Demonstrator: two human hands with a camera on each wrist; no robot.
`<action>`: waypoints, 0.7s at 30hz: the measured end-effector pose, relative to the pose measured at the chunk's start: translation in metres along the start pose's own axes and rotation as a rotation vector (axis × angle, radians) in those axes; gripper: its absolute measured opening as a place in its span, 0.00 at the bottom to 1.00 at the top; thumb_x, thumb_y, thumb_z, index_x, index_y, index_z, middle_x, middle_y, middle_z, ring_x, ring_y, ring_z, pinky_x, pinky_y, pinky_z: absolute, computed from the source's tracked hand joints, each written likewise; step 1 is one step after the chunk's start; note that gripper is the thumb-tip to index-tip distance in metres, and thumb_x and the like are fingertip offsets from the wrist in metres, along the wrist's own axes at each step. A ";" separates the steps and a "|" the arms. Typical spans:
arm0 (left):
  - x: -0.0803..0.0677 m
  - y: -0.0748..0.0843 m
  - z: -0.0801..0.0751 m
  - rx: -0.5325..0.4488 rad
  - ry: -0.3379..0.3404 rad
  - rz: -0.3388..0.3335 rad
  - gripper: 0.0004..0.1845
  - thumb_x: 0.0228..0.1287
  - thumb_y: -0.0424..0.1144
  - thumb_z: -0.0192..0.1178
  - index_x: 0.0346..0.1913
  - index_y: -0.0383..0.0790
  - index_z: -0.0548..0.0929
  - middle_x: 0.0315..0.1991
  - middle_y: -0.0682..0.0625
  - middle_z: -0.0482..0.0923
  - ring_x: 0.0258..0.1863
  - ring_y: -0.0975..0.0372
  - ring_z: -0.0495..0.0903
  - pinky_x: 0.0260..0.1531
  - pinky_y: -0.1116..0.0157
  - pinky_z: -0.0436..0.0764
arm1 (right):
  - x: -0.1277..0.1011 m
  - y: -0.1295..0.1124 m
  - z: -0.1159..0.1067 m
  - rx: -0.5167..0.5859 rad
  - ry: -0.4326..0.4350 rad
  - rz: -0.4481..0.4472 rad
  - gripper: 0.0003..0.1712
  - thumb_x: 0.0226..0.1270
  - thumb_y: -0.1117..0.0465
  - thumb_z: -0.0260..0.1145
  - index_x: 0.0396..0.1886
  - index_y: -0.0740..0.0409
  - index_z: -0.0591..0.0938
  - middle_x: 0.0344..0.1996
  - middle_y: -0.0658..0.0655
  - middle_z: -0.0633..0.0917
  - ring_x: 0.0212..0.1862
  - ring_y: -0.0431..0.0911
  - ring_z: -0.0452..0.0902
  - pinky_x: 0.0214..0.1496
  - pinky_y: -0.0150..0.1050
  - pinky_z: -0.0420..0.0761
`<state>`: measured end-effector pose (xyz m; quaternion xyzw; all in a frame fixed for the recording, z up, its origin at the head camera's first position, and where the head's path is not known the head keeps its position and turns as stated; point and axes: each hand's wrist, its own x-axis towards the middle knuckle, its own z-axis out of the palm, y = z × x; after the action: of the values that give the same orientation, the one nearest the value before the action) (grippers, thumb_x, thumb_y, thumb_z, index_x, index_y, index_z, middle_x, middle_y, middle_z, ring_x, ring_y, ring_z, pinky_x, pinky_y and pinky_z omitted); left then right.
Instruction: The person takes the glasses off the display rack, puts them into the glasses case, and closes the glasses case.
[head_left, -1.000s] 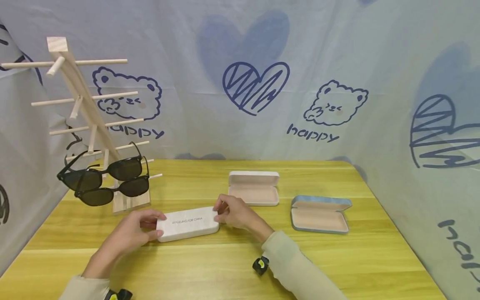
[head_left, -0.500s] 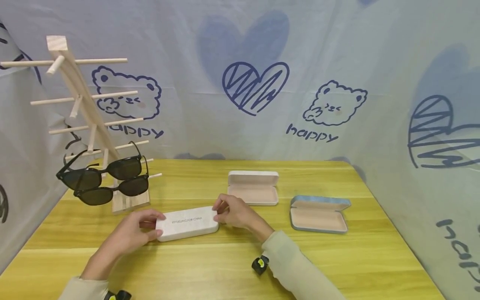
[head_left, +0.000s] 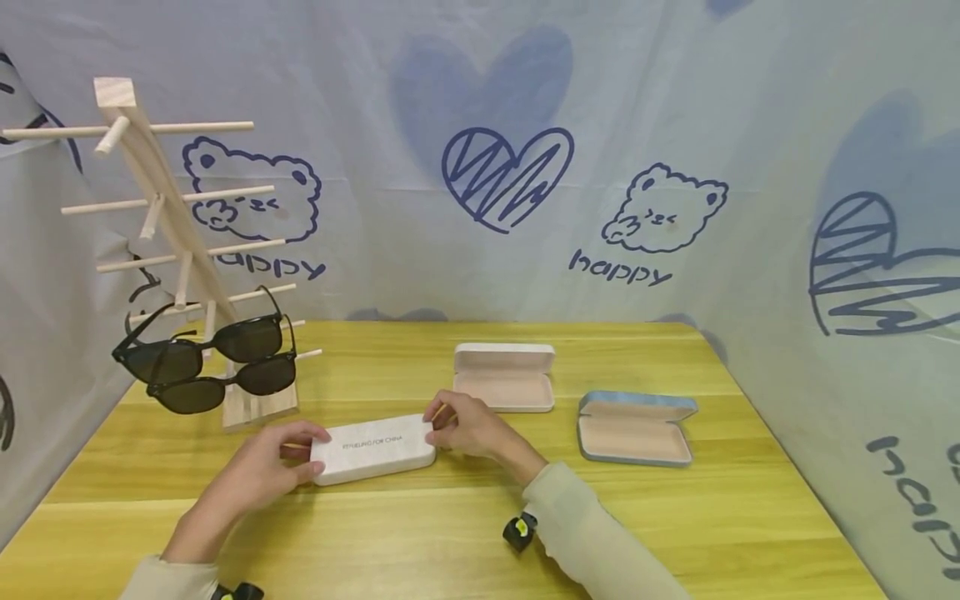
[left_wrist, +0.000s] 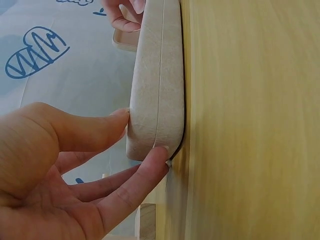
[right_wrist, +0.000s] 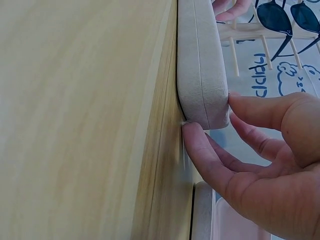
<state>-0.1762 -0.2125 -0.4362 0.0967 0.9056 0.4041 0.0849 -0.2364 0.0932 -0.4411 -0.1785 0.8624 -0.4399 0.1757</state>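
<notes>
- The print on the lid of the closed white case (head_left: 373,450) is too small to read from the head view.
- In the left wrist view, the left hand (left_wrist: 65,170) runs off the bottom and left edges.
- In the right wrist view, the right hand (right_wrist: 260,165) is cut off at the right and bottom, and the sunglasses (right_wrist: 290,20) are clipped by the top edge.

Three glasses cases lay on the tabletop (head_left: 675,533): one closed white case (head_left: 372,449), one open white case (head_left: 504,378) and one open blue case (head_left: 636,427). Two pairs of black sunglasses, an upper pair (head_left: 201,343) and a lower pair (head_left: 223,382), hung on the one wooden display rack (head_left: 161,208). Two hands were in view, a left hand (head_left: 262,471) and a right hand (head_left: 468,427).
</notes>
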 end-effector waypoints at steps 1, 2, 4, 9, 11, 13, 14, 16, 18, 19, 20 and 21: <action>0.000 0.000 0.000 0.002 0.000 -0.006 0.17 0.62 0.30 0.71 0.53 0.36 0.84 0.55 0.31 0.84 0.51 0.41 0.87 0.45 0.51 0.89 | 0.000 0.001 0.000 0.002 0.000 0.000 0.11 0.67 0.65 0.73 0.46 0.56 0.82 0.46 0.60 0.87 0.44 0.48 0.85 0.43 0.35 0.82; 0.000 0.000 0.000 0.004 -0.002 -0.011 0.17 0.62 0.31 0.71 0.54 0.37 0.84 0.55 0.31 0.83 0.51 0.41 0.87 0.45 0.51 0.89 | 0.001 0.001 0.000 0.005 -0.002 0.000 0.11 0.67 0.65 0.73 0.46 0.56 0.82 0.46 0.60 0.87 0.44 0.48 0.85 0.43 0.34 0.82; 0.000 0.001 0.000 0.009 -0.005 -0.019 0.16 0.63 0.31 0.71 0.54 0.37 0.84 0.56 0.31 0.83 0.51 0.41 0.87 0.44 0.52 0.89 | 0.001 0.002 0.001 0.009 -0.007 -0.003 0.11 0.67 0.65 0.73 0.47 0.56 0.82 0.46 0.60 0.86 0.44 0.48 0.85 0.43 0.35 0.82; -0.003 0.006 -0.003 0.044 0.020 -0.014 0.15 0.65 0.31 0.69 0.54 0.37 0.86 0.60 0.31 0.81 0.54 0.40 0.86 0.43 0.53 0.89 | 0.001 0.002 0.000 -0.060 0.014 -0.043 0.09 0.69 0.64 0.71 0.46 0.55 0.84 0.50 0.61 0.86 0.48 0.50 0.84 0.49 0.40 0.83; -0.006 0.010 -0.007 0.061 0.047 0.009 0.15 0.66 0.31 0.68 0.55 0.37 0.86 0.60 0.32 0.82 0.53 0.40 0.86 0.41 0.53 0.89 | 0.002 0.000 -0.001 -0.094 0.050 -0.078 0.08 0.70 0.64 0.70 0.46 0.55 0.85 0.52 0.60 0.86 0.49 0.51 0.84 0.52 0.41 0.83; -0.010 0.016 -0.011 0.071 0.080 0.038 0.15 0.66 0.32 0.68 0.55 0.37 0.87 0.58 0.34 0.84 0.51 0.42 0.87 0.39 0.57 0.89 | 0.002 -0.005 -0.002 -0.107 0.087 -0.127 0.08 0.71 0.64 0.69 0.47 0.58 0.86 0.53 0.60 0.86 0.51 0.54 0.85 0.53 0.42 0.85; -0.012 0.020 -0.014 0.077 0.092 0.054 0.15 0.66 0.32 0.68 0.55 0.37 0.87 0.58 0.35 0.84 0.50 0.44 0.88 0.38 0.59 0.88 | 0.002 -0.008 -0.003 -0.100 0.101 -0.147 0.08 0.72 0.64 0.68 0.48 0.59 0.86 0.53 0.60 0.86 0.51 0.54 0.86 0.53 0.42 0.86; -0.017 0.027 -0.021 0.085 0.111 0.082 0.14 0.67 0.33 0.68 0.55 0.38 0.87 0.57 0.37 0.85 0.48 0.48 0.88 0.36 0.64 0.87 | 0.003 -0.015 -0.004 -0.066 0.119 -0.177 0.10 0.73 0.64 0.66 0.50 0.61 0.85 0.54 0.60 0.87 0.52 0.55 0.86 0.52 0.40 0.87; -0.022 0.036 -0.029 0.092 0.128 0.097 0.14 0.67 0.34 0.69 0.54 0.40 0.88 0.57 0.39 0.86 0.47 0.52 0.88 0.33 0.68 0.85 | 0.005 -0.023 -0.004 -0.037 0.128 -0.202 0.11 0.75 0.64 0.65 0.52 0.63 0.85 0.53 0.60 0.87 0.53 0.56 0.86 0.51 0.37 0.87; -0.025 0.040 -0.033 0.098 0.138 0.102 0.14 0.67 0.34 0.69 0.54 0.41 0.88 0.56 0.41 0.86 0.46 0.55 0.88 0.32 0.69 0.85 | 0.006 -0.027 -0.004 -0.019 0.134 -0.205 0.11 0.75 0.64 0.65 0.53 0.63 0.85 0.54 0.60 0.87 0.53 0.55 0.86 0.50 0.35 0.86; -0.028 0.043 -0.038 0.099 0.146 0.107 0.14 0.67 0.35 0.70 0.55 0.42 0.88 0.56 0.42 0.87 0.45 0.58 0.88 0.31 0.69 0.85 | 0.007 -0.031 -0.004 -0.006 0.142 -0.209 0.12 0.75 0.64 0.65 0.53 0.62 0.85 0.53 0.61 0.87 0.54 0.55 0.86 0.50 0.34 0.86; -0.032 0.046 -0.042 0.100 0.156 0.112 0.14 0.67 0.36 0.70 0.55 0.43 0.88 0.55 0.43 0.87 0.44 0.62 0.88 0.30 0.69 0.85 | 0.008 -0.035 -0.005 0.012 0.149 -0.215 0.12 0.75 0.64 0.64 0.54 0.62 0.84 0.54 0.62 0.87 0.54 0.55 0.86 0.50 0.34 0.86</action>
<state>-0.1506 -0.2201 -0.3721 0.1195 0.9216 0.3689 -0.0133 -0.2400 0.0738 -0.4112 -0.2359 0.8463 -0.4733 0.0641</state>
